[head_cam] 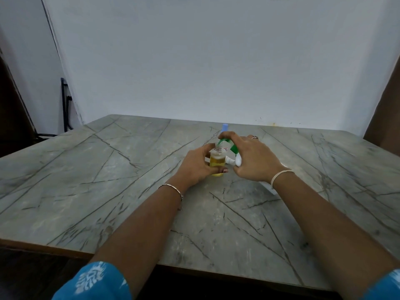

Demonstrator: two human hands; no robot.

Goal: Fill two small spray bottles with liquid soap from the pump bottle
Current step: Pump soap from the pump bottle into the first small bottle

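A small clear spray bottle (217,161), uncapped and partly filled with yellow soap, stands on the marble-patterned table (108,169). My left hand (198,164) is wrapped around its body. My right hand (252,158) rests on top of the pump bottle's green pump head (232,148), whose nozzle points at the small bottle's open neck. The pump bottle's body is mostly hidden by my right hand. A white spray cap (231,161) lies between my hands. A blue-capped item (224,127) pokes up behind my right hand; I cannot tell what it is.
A white flat object (269,187) lies under my right wrist. A white wall backs the table's far edge. A dark metal frame (65,105) stands off the table at the left.
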